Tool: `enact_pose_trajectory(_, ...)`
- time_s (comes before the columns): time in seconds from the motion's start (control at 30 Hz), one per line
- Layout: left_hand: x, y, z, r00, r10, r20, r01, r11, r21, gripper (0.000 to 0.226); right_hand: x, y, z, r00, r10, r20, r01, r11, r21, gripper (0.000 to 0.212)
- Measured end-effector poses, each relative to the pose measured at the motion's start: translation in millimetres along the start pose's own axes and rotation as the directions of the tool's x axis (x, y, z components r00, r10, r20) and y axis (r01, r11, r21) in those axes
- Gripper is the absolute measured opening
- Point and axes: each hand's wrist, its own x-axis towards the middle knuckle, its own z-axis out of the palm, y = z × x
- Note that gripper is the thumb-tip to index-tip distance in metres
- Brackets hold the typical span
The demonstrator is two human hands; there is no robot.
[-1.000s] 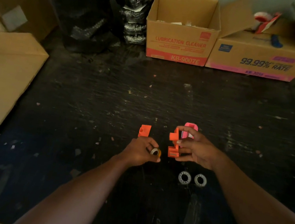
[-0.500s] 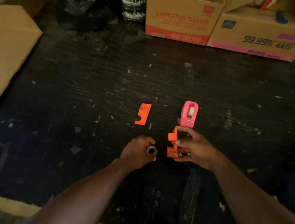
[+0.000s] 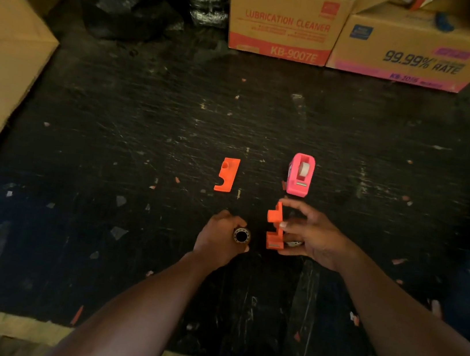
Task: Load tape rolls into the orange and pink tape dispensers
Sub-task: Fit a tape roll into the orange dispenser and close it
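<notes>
Head view. Pink dispenser: set down upright on the dark table, tape roll seated, released since a second ago; judged loaded. Orange dispenser half: clamped in the right hand. Tape roll: gripped in the closed left hand, just beside it, now nearer. Second orange half: lying apart, unfitted.

Scuffed matt tabletop; glossy, seemingly plastic pink dispenser.
</notes>
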Motion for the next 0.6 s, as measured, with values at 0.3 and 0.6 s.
enact_pose_trajectory(0.3,1,4,-4,0.999,-0.025,0.021,0.025,1.0,-0.006,0.072,-6,-4,-10,1.0,-0.02,-0.02,0.02,1.0,0.008,0.052)
enact_pose_trajectory(0.6,16,55,1,0.992,0.107,0.062,-0.101,0.991,-0.09,0.074,-29,-8,-57,0.993,-0.076,-0.091,0.08,0.996,0.04,0.051)
